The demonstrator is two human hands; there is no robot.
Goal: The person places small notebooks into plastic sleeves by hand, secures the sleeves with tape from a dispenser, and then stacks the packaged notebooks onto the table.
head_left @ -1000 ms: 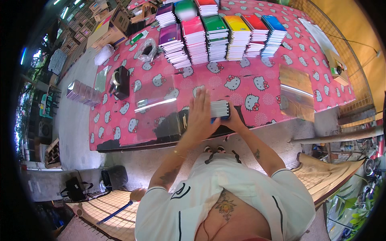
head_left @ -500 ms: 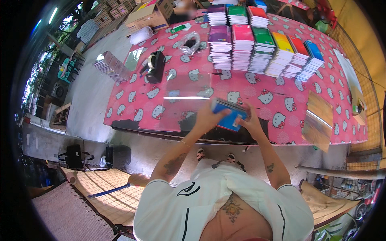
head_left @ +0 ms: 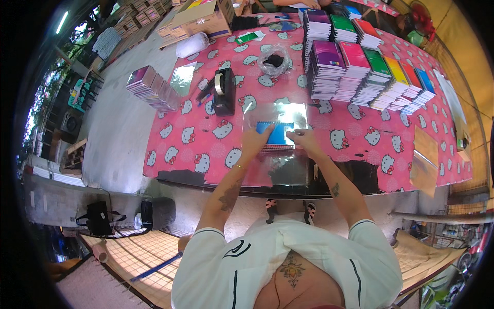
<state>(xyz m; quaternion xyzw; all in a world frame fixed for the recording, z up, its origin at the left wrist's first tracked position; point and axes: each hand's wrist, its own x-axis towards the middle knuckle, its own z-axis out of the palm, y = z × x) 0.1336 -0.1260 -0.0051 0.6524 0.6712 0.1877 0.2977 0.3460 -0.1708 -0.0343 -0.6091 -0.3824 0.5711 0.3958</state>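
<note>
"Largest item?"
"One long table [head_left: 203, 144], dressed in a pink cover printed with white cat faces; a dark bare patch shows along its near edge."

"Next in size?"
"One brown cardboard box [head_left: 203, 21], flaps open, at the far left. Then the upright stacks of coil-bound notebooks [head_left: 324, 74], far right of centre; front row, left to right: purple, pink, green, yellow, red, blue covers, white page edges."

"Medium pieces?"
"One clear, glossy rectangular plastic sheet [head_left: 290, 172], flat near the table's near edge, reflecting light. One black tape dispenser [head_left: 224, 92] with a pale roll, to the left of the sheet."

"And the piece being handled?"
"One bright blue rectangular notebook [head_left: 278, 135], cover up, over the middle of the sheet, long sides running left to right. Coil along the far edge; small pale patch at the right; a reddish, ringed edge shows below the near side."

"The hands?"
"Left hand [head_left: 255, 140]: at the notebook's left end, thumb laid on the cover; its fingers are partly hidden, so I cannot tell whether they close underneath. Right hand [head_left: 304, 140]: at the right end, thumb and forefinger drawn near each other; whether anything is pinched between them, I cannot tell."
</note>
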